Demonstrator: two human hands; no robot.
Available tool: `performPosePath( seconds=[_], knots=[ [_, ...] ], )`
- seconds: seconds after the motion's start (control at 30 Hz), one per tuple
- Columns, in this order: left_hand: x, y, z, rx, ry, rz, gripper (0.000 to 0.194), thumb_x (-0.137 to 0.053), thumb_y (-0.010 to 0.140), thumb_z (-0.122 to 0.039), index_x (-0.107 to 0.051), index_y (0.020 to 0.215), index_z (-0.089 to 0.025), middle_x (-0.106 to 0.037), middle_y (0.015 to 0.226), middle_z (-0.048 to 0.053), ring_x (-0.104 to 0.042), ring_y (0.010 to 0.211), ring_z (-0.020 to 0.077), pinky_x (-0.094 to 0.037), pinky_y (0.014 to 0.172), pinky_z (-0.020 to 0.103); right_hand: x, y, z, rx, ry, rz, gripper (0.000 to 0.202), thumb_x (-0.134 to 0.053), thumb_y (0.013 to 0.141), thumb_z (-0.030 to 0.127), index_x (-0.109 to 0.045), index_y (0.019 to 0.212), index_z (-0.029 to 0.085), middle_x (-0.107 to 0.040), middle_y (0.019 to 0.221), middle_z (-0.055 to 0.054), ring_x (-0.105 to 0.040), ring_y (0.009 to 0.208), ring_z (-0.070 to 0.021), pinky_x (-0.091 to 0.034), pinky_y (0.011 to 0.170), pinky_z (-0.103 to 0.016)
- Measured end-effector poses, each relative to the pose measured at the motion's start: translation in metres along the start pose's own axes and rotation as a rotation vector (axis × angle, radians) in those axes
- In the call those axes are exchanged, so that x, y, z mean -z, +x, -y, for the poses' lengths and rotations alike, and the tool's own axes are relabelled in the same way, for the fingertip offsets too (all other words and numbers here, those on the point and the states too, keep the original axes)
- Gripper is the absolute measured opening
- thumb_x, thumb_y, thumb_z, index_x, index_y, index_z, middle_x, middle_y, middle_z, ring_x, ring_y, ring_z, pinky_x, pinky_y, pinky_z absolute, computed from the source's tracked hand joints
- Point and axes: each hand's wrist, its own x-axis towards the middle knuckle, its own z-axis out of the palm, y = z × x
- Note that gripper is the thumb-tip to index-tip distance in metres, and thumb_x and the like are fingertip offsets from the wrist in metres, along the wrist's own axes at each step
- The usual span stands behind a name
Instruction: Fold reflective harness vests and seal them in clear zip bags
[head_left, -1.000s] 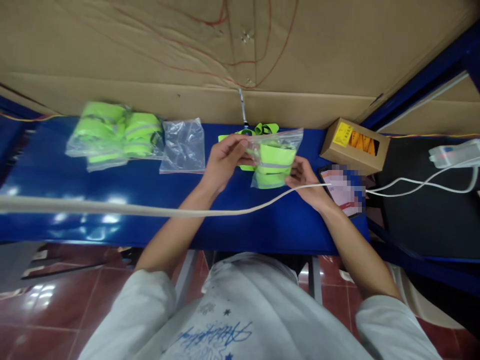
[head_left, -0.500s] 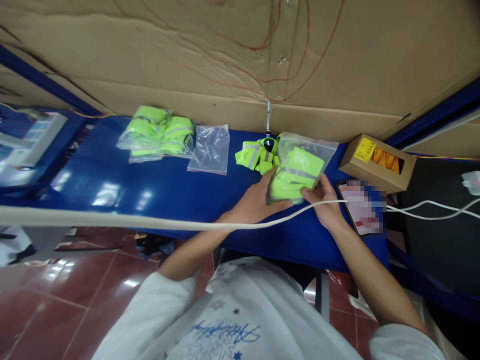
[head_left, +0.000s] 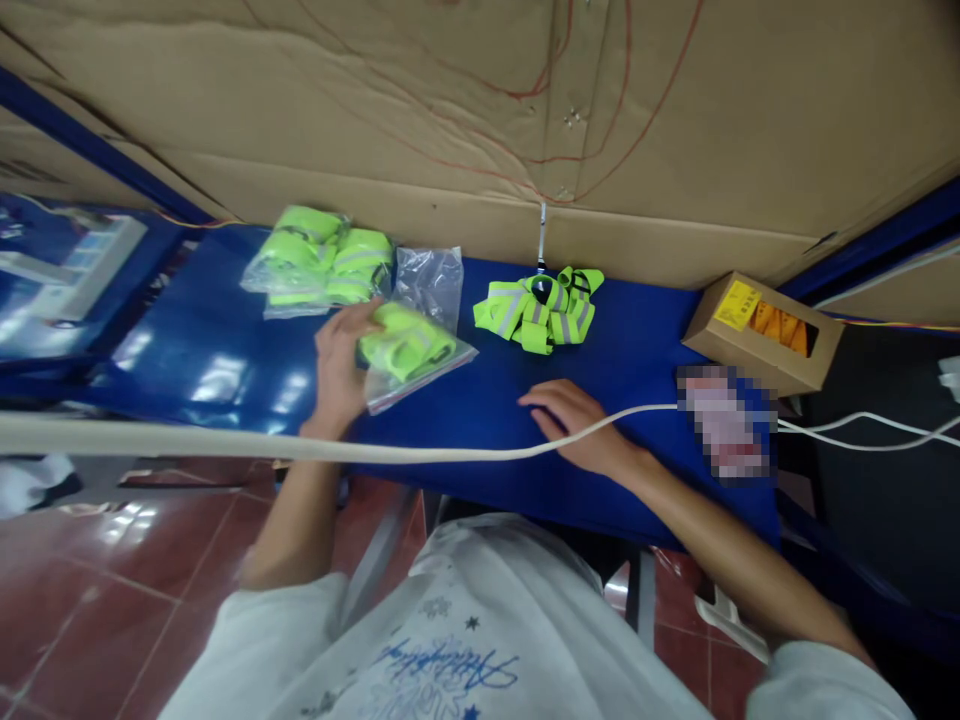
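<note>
A clear zip bag with a folded neon-yellow reflective strap [head_left: 409, 343] inside is gripped at its left side by my left hand [head_left: 342, 365]. Just behind it lie several more bagged yellow straps [head_left: 322, 255] in a pile, and a flat clear plastic bag [head_left: 439, 285] without a strap in it. My right hand [head_left: 574, 425] rests low over the blue table, holding nothing, its fingers loosely bent and partly apart. Beyond that hand is a loose heap of yellow straps with grey bands [head_left: 536, 310], unbagged, with a dark round piece on top.
A white cable [head_left: 420, 453] crosses in front of my forearms. To the right are an open cardboard box [head_left: 765, 335] with orange items and a blurred-out phone [head_left: 724, 420]. A cardboard wall [head_left: 360, 130] backs the blue table [head_left: 480, 420].
My left hand has carried the bagged strap leftward, from beside the loose heap to near the bagged pile. My right hand has let go of it and moved slightly left and down.
</note>
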Motion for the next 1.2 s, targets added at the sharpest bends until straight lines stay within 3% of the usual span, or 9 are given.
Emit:
performPosePath(
  seconds=[0.1, 0.2, 0.3, 0.4, 0.5, 0.6, 0.8, 1.03, 1.2],
  knots=[
    [0.023, -0.03, 0.033, 0.04, 0.258, -0.1, 0.041, -0.063, 0.09, -0.041, -0.073, 0.126, -0.026, -0.035, 0.171, 0.012, -0.032, 0.157, 0.0481, -0.025, 0.124, 0.077, -0.039, 0.033, 0.007, 0.239, -0.245, 0.207, 0.033, -0.043, 0.107, 0.013, -0.068, 0.129, 0.017, -0.071, 0.134, -0.012, -0.064, 0.128, -0.0244, -0.052, 0.11, -0.042],
    [0.04, -0.061, 0.043, 0.169, 0.289, -0.156, 0.041, -0.055, 0.094, -0.042, -0.075, 0.129, -0.032, -0.044, 0.166, 0.008, -0.042, 0.15, 0.0488, -0.03, 0.121, 0.078, -0.075, 0.081, 0.007, 0.269, -0.435, 0.174, 0.039, -0.038, 0.109, 0.014, -0.063, 0.139, 0.013, -0.06, 0.153, -0.014, -0.054, 0.144, -0.027, -0.044, 0.121, -0.044],
    [0.045, -0.079, 0.021, 0.243, 0.212, -0.211, 0.044, -0.047, 0.101, -0.048, -0.07, 0.136, -0.035, -0.058, 0.152, 0.004, -0.058, 0.136, 0.0426, -0.05, 0.109, 0.068, -0.103, 0.126, 0.002, 0.178, -0.495, 0.088, 0.044, -0.041, 0.11, 0.021, -0.053, 0.151, 0.011, -0.048, 0.165, -0.014, -0.044, 0.154, -0.0288, -0.034, 0.129, -0.046],
    [0.033, -0.076, -0.013, 0.301, 0.199, -0.194, 0.066, -0.059, 0.098, -0.061, -0.052, 0.155, -0.028, -0.049, 0.158, 0.013, -0.053, 0.142, 0.0432, -0.056, 0.103, 0.06, -0.115, 0.145, 0.0, 0.131, -0.484, 0.22, 0.053, -0.051, 0.109, 0.036, -0.049, 0.154, 0.007, -0.05, 0.163, -0.017, -0.043, 0.154, -0.032, -0.031, 0.129, -0.049],
    [0.012, -0.06, -0.028, 0.35, 0.275, -0.074, 0.081, -0.069, 0.089, -0.068, -0.049, 0.155, -0.025, -0.038, 0.164, 0.02, -0.044, 0.15, 0.0455, -0.049, 0.115, 0.064, -0.106, 0.125, 0.003, 0.164, -0.484, 0.289, 0.044, -0.051, 0.109, 0.038, -0.059, 0.141, 0.009, -0.061, 0.148, -0.019, -0.053, 0.141, -0.0338, -0.04, 0.121, -0.05],
    [0.002, -0.046, -0.018, 0.308, 0.261, -0.102, 0.062, -0.072, 0.09, -0.063, -0.062, 0.137, -0.024, -0.039, 0.162, 0.018, -0.045, 0.15, 0.0424, -0.044, 0.122, 0.06, -0.081, 0.078, 0.008, 0.195, -0.461, 0.278, 0.03, -0.052, 0.108, 0.031, -0.066, 0.127, 0.013, -0.068, 0.132, -0.018, -0.058, 0.131, -0.0314, -0.045, 0.114, -0.049],
    [0.013, -0.008, -0.001, -0.079, 0.171, -0.187, 0.046, -0.07, 0.096, -0.054, -0.062, 0.13, -0.024, -0.034, 0.164, 0.011, -0.036, 0.156, 0.0367, -0.032, 0.131, 0.055, -0.035, 0.002, 0.014, 0.195, -0.366, 0.287, 0.023, -0.054, 0.108, 0.028, -0.068, 0.123, 0.018, -0.072, 0.126, -0.012, -0.06, 0.131, -0.0279, -0.045, 0.115, -0.048],
    [0.009, 0.081, 0.015, -0.199, 0.203, -0.003, 0.065, -0.058, 0.1, -0.067, -0.056, 0.142, -0.018, -0.031, 0.171, 0.011, -0.028, 0.161, 0.0346, -0.027, 0.132, 0.054, -0.029, 0.001, 0.017, 0.173, -0.302, 0.321, 0.02, -0.055, 0.107, 0.027, -0.069, 0.12, 0.019, -0.073, 0.121, -0.012, -0.064, 0.122, -0.0259, -0.046, 0.111, -0.048],
    [-0.009, 0.089, 0.034, -0.115, 0.29, 0.109, 0.06, -0.056, 0.102, -0.061, -0.056, 0.142, -0.017, -0.041, 0.168, 0.015, -0.036, 0.157, 0.0354, -0.023, 0.13, 0.061, -0.028, -0.001, 0.019, 0.167, -0.297, 0.361, 0.02, -0.054, 0.108, 0.026, -0.072, 0.115, 0.019, -0.074, 0.12, -0.012, -0.065, 0.118, -0.0241, -0.047, 0.11, -0.046]
  ],
)
